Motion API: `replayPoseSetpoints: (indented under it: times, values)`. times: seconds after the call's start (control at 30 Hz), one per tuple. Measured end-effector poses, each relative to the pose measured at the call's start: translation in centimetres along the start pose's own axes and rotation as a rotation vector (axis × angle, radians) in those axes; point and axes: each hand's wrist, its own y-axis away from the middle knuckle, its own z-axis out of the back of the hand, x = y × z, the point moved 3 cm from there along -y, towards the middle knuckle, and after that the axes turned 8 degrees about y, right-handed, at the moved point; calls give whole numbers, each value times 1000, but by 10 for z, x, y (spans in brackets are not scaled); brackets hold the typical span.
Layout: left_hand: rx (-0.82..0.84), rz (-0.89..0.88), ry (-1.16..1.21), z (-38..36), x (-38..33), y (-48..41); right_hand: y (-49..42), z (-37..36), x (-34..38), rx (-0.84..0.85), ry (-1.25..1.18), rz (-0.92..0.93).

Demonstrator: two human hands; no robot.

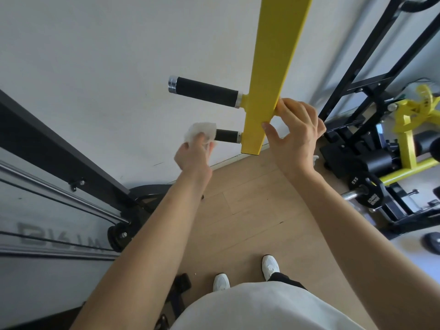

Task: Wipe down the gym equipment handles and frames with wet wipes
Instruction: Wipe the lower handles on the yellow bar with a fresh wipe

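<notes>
Wipe [201, 129] on lower handle [227, 135], job partway

Left grip [192, 156] clenches the wipe round the handle's outer end; right grip [297, 134], just beside it, clasps the foot of the bar [276, 55], steadying it. Whether the upper handle [204, 91] above the left grip is done, I cannot tell; the rack [357, 84] beyond the right grip likely awaits wiping.

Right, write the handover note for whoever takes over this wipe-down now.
Left hand: grips the wet wipe, pressed over the outer end of the lower handle.
Right hand: holds the yellow beam near its lower end.
Done: only the lower handle has the wipe on it; nothing shows what else is clean.
Left: finish the lower handle, then the upper handle and the beam.
</notes>
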Motion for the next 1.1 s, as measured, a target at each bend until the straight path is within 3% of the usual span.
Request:
replayPoseSetpoints:
  times: [0.07,0.17,0.23,0.3,0.37,0.47,0.63,0.97,1.1]
  values:
    - [4,-260,-180,13,-20,-18,1,0,-1,-8,-1,3]
    - [99,-789,-786,16,-49,-26,1,1,-1,-11,-6,2]
    - [336,-1069,-1009,7,-55,-21,1,1,-1,-7,-10,8]
    - [569,-1168,-1173,-7,-52,-22,2,2,-1,-5,-14,12]
    - [758,-1127,-1331,-20,-45,-27,2,3,0,-2,-16,10]
    - [995,-909,-1467,-37,-41,-30,4,4,0,-1,-13,9]
    - [1235,-500,-1495,-62,-37,-30,7,6,1,-3,-11,6]
    - [1251,-140,-1691,-96,-37,-60,11,12,3,19,-7,18]
    - [1244,-126,-1706,-86,-45,-75,12,16,4,34,-4,19]
